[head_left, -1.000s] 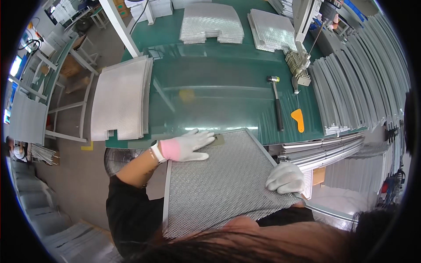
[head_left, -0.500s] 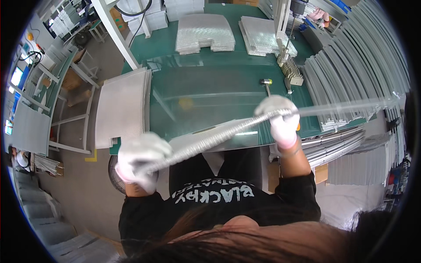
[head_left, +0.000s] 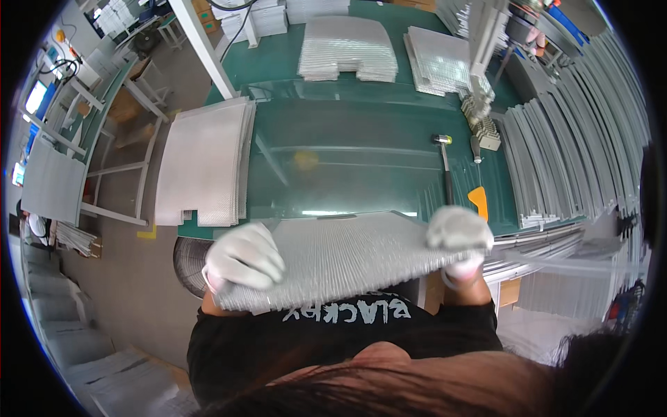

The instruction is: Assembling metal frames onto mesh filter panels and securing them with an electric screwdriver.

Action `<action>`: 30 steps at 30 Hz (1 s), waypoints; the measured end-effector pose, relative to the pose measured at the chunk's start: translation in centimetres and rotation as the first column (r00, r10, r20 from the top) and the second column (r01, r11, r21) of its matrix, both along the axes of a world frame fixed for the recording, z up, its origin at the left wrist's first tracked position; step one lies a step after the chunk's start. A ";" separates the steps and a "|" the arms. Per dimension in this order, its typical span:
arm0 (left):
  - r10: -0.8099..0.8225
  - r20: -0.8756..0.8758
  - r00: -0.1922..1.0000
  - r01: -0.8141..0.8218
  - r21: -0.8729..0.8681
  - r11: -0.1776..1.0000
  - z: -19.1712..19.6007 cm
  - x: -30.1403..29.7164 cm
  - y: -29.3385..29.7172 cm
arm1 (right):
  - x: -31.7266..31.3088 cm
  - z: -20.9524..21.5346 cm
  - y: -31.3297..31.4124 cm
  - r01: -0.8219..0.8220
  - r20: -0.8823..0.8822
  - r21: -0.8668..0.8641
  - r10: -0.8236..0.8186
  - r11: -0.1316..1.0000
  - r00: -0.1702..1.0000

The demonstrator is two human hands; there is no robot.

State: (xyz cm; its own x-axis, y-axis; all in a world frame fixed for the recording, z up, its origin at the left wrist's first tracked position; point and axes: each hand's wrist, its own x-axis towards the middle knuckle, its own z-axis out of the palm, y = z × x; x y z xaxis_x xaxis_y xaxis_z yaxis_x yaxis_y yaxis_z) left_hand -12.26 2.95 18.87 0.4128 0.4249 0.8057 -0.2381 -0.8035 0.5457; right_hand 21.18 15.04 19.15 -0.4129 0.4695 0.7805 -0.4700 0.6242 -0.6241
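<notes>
Between my gloved hands is a silvery, finely ribbed panel (head_left: pixel 347 260), tilted, with its near edge close to my black shirt and its far edge by the table's front. My left hand (head_left: pixel 246 257) is closed on the panel's left end, fingers curled over it. At the right end my right hand (head_left: pixel 458 233) grips the panel, its knuckles up. A translucent strip (head_left: pixel 563 263) stretches rightward from beside my right hand; whether that hand also holds it I cannot tell.
On the green table (head_left: pixel 333 139) lie a mallet (head_left: pixel 446 167), an orange scraper-like tool (head_left: pixel 479 201) and a short-handled tool (head_left: pixel 476 149) near a metal fixture (head_left: pixel 485 128). Stacked panels stand at left (head_left: pixel 205 163), at the back (head_left: pixel 347 48) and in a long row at right (head_left: pixel 556 160).
Both hands have come nearer my body, the right one most. The panel has turned from nearly edge-on to show its broad ribbed face, and the translucent strip has dropped lower.
</notes>
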 end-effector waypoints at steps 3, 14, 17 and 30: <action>-0.142 -0.290 0.947 0.084 -0.204 0.975 -1.4 -0.1 -0.7 | 2.0 -1.8 0.4 -0.261 0.059 0.178 0.254 0.949 0.965; -0.009 -0.735 0.678 -0.282 -0.271 0.921 -7.4 -1.7 1.1 | 3.0 -1.5 -1.6 -0.267 0.240 0.145 0.228 0.953 0.944; 0.084 -0.593 0.801 -0.323 -0.309 0.895 -8.9 -2.1 0.8 | 0.5 -1.0 -1.4 0.067 0.030 0.062 -0.068 0.996 0.997; 0.849 -0.513 0.131 -0.957 -0.290 -0.027 -16.2 3.3 1.2 | -5.1 -0.4 7.3 0.406 0.127 -0.436 -0.392 0.803 0.911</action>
